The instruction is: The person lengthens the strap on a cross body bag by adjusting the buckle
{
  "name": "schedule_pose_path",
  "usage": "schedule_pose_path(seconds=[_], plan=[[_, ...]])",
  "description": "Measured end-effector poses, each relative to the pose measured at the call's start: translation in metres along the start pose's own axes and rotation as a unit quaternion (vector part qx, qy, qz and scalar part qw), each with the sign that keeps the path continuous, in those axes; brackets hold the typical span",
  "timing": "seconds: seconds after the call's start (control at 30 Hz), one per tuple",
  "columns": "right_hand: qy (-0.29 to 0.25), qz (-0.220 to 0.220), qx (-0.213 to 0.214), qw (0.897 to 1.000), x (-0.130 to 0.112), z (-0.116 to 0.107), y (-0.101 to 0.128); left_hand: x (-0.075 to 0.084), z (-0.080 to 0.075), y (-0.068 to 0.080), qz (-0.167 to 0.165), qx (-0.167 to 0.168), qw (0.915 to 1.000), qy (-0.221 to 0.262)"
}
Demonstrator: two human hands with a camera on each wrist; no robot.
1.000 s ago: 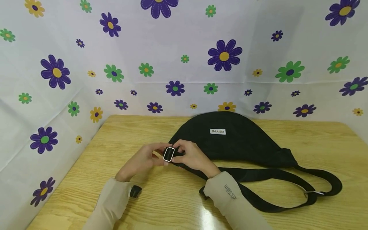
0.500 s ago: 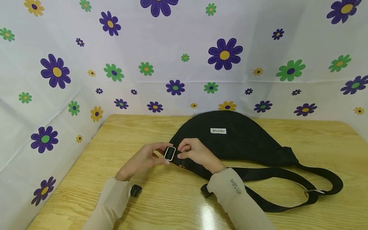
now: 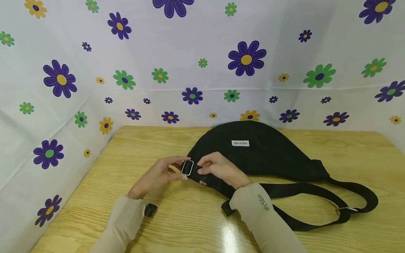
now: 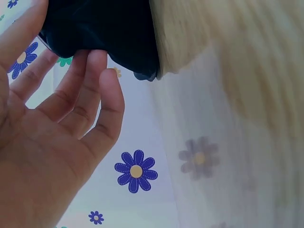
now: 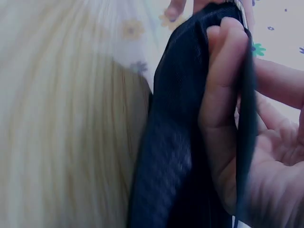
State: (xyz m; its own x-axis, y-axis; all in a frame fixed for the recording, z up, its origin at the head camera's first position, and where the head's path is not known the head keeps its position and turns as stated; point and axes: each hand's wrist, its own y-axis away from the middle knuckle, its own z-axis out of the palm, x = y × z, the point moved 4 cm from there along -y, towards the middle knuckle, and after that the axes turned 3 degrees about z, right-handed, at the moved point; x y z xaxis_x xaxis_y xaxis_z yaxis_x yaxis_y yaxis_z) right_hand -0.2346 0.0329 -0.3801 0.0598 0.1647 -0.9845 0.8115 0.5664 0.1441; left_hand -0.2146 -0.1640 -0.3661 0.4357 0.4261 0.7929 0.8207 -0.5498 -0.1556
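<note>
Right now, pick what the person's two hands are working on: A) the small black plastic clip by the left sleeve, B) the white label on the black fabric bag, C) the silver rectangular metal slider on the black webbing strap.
C: both hands pinch at the silver rectangular metal slider on the black webbing strap.

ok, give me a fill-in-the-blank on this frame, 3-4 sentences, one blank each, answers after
1. Both hands meet at a silver metal ____ on the black strap.
2. The white label sits on a bag coloured ____.
3. The bag rests on a ____ table.
4. Of the two black plastic clips on the table, one lies beside the ____ sleeve.

Missing words: buckle; black; wooden; left
</note>
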Motion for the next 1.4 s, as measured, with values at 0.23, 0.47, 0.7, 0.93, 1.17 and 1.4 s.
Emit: schedule_pose_path(seconds=[0.23,0.47,0.7,0.93,1.17,1.4], plan=[[-0.082,-0.002,-0.016,0.996,-0.003,0.005,-0.002,0.003,0.003,-0.004,0.011,-0.005,0.9998,0.015],[-0.058,0.023,-0.099,0.993,-0.003,-0.005,0.005,0.002,-0.001,-0.003,-0.005,0.003,1.0000,0.005],[-0.056,0.029,-0.133,0.989,-0.004,-0.007,0.008,0.000,-0.001,-0.002,-0.015,0.009,0.9997,0.018],[-0.070,0.009,-0.102,0.992,-0.006,0.002,0.002,0.004,0.003,-0.005,0.017,-0.004,0.9996,0.024],[-0.072,0.003,-0.094,0.993,-0.009,0.004,0.003,0.006,0.005,-0.005,0.025,-0.001,0.9997,0.004],[-0.023,0.021,-0.141,0.990,-0.001,-0.003,0.008,0.003,0.004,-0.001,0.017,-0.002,0.9998,0.004]])
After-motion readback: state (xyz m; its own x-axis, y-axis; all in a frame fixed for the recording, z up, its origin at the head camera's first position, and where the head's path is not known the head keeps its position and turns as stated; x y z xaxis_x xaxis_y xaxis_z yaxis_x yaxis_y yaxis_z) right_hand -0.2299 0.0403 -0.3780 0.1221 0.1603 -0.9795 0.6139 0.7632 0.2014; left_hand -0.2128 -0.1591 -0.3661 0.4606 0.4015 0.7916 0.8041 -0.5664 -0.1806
